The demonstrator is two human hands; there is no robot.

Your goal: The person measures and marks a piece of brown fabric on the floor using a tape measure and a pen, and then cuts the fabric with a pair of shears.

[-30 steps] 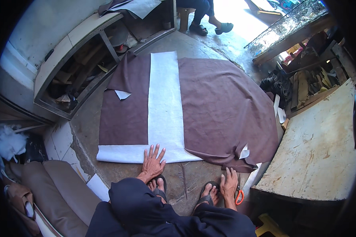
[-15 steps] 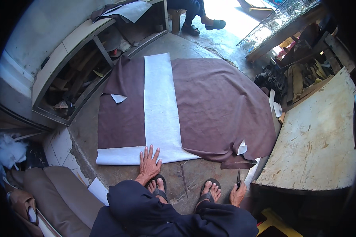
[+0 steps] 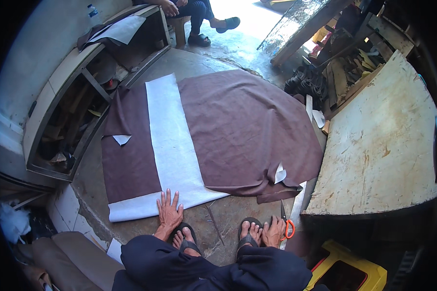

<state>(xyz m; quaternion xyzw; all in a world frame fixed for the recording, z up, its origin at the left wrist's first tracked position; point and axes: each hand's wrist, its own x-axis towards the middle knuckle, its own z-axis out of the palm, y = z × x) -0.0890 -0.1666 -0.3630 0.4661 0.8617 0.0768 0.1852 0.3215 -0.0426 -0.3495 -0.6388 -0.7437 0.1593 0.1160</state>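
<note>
A large sheet of brown leatherette (image 3: 257, 131) with white backing lies spread over the floor, its far right part gently wrinkled. A folded-over white band (image 3: 172, 131) crosses it, and another white fold runs along its near left edge. Flat on that near fold rests my left hand (image 3: 169, 212), fingers spread. My right hand (image 3: 275, 233) is beside my right foot, closed on scissors (image 3: 289, 229) with orange handles; the dark blades point away from me toward the sheet's near right corner. Small flaps of white backing show at that corner and on the left side.
Low shelving (image 3: 63, 111) holding scraps stands at the left. A worn board (image 3: 374, 155) slopes at the right, with a yellow plastic object (image 3: 374, 271) below it. Brown cushions (image 3: 77, 252) lie near left. Another person (image 3: 199, 19) sits at the back.
The view has tilted and shifted, so the sheet sits further left in the picture. My right hand has turned, bringing the orange scissor handles into sight. My left hand stays on the white fold.
</note>
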